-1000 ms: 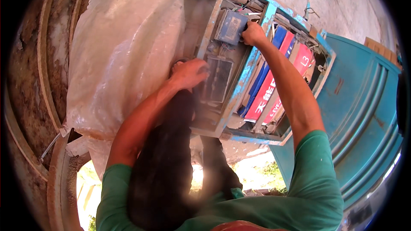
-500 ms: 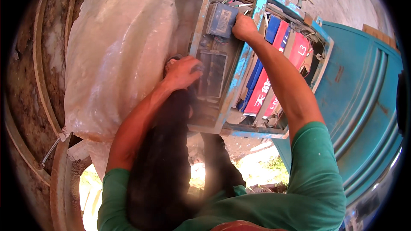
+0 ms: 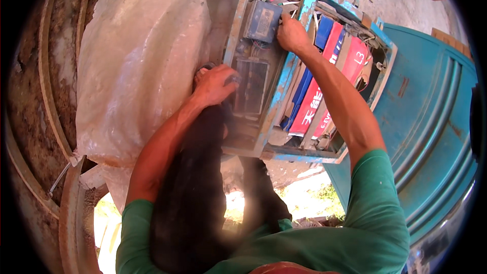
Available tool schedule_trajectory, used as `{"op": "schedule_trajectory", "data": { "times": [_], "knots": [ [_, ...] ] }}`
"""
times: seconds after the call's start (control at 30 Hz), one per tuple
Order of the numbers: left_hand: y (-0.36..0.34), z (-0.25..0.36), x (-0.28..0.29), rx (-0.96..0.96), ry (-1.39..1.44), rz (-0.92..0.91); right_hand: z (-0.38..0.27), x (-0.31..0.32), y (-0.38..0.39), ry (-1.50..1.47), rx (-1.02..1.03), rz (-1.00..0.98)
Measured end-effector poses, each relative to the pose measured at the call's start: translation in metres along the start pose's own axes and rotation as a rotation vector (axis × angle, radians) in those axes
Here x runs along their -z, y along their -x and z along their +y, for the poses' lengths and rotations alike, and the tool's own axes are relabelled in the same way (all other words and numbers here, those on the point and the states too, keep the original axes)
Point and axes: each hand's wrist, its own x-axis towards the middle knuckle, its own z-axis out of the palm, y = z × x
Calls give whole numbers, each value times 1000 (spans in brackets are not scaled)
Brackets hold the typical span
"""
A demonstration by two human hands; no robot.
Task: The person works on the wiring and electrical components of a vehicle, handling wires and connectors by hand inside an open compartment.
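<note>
My right hand (image 3: 293,35) is at the right edge of a grey-blue box with a label (image 3: 263,22), its fingers curled and mostly hidden; thin wires (image 3: 286,4) run past the box's upper end. What they pinch, if anything, cannot be made out. My left hand (image 3: 215,84) is lower and to the left, above my dark-trousered knee, with its fingers closed around something dark that shows at both sides of it. Just right of it, a dark finned unit (image 3: 251,87) sits in the same bay of the blue metal frame (image 3: 279,106), below the box.
A bulky plastic-wrapped seat or cushion (image 3: 137,71) fills the left. Right of the bay, red and blue batteries (image 3: 317,104) sit in the frame under a strap. Beyond them stands a teal metal panel (image 3: 426,122). Part of another person shows at the top right corner.
My right hand has shifted slightly lower along the box's edge. My left hand stays in nearly the same place. More of another person has come into view at the top right.
</note>
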Motion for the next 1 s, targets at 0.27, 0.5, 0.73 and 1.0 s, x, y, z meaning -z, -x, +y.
{"op": "schedule_trajectory", "data": {
  "times": [0.27, 0.5, 0.73, 1.0],
  "knots": [
    [-1, 11, -4, -25, -30, 43, 19, 12, 86, -334, 152, 103],
    [0, 20, -13, -47, -173, 52, 33, 6, 96, -715, -59, -88],
    [6, 28, -25, -78, -281, 92, -17, -11, 98, -1244, -499, -44],
    [-5, 56, -49, -235, -364, -16, 25, -96, 42, -654, -372, 131]
  ]
}}
